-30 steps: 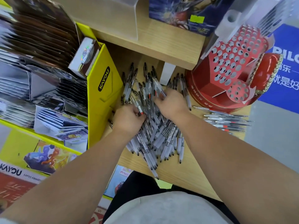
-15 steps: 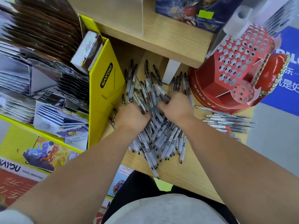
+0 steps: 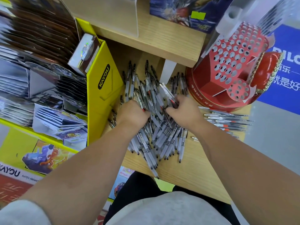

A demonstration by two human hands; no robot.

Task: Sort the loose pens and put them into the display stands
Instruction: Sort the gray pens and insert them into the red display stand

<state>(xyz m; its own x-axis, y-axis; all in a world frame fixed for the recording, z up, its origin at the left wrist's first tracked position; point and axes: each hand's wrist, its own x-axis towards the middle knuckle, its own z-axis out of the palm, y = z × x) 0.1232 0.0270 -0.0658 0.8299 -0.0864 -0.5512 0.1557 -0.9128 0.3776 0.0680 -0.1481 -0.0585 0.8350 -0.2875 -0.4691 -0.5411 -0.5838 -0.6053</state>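
Right, both hands are digging into the heap. The left hand (image 3: 132, 113) is curling its fingers round a few barrels at the heap's left side. The right hand (image 3: 183, 111) is gripping a small bunch near the upper right. The two are sitting near each other, not touching.

The loose pens (image 3: 162, 140) are lying in a tangled heap mid-bench (image 3: 194, 168), clear barrels crossing every way, many tips pointing towards the person. Just right of the heap a small batch of pens (image 3: 227, 119) is lying side by side, roughly parallel, which I'm reading as a sorted group.

Beyond that batch the red display stand (image 3: 207, 82) is sitting at the bench's far right. Every hole visible in its perforated top is showing empty, and no pen is standing in it.

Judging from this, the sorting is only getting going:
- One small group is lying apart.
- The bulk is waiting in the heap.
- Loading the stand is not yet begun.

A yellow card display box (image 3: 103, 88) is flanking the heap on the left. A wooden shelf (image 3: 162, 38) is overhanging the back.
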